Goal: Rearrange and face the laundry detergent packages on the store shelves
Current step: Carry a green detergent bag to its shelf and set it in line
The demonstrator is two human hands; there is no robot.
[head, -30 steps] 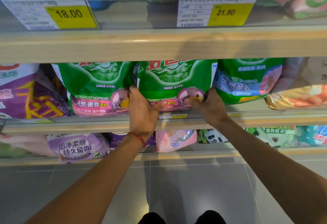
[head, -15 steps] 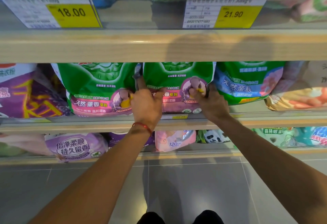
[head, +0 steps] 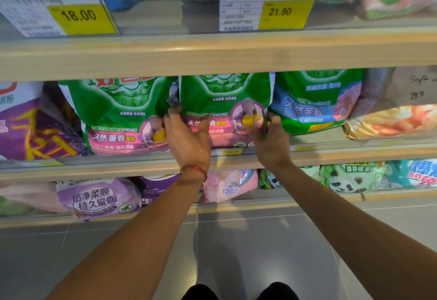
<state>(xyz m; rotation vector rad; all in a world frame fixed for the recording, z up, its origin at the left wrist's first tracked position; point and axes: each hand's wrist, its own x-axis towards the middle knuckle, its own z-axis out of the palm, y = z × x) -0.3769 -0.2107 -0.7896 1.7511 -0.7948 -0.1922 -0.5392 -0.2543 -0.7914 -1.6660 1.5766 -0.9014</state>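
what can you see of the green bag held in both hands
The middle green bag is a glossy soft pouch, green above, pink band with white and yellow print and a lavender picture below. It stands upright, face out, on the middle shelf, top hidden by the upper shelf. The left hand grips its lower left edge, the right hand its lower right.
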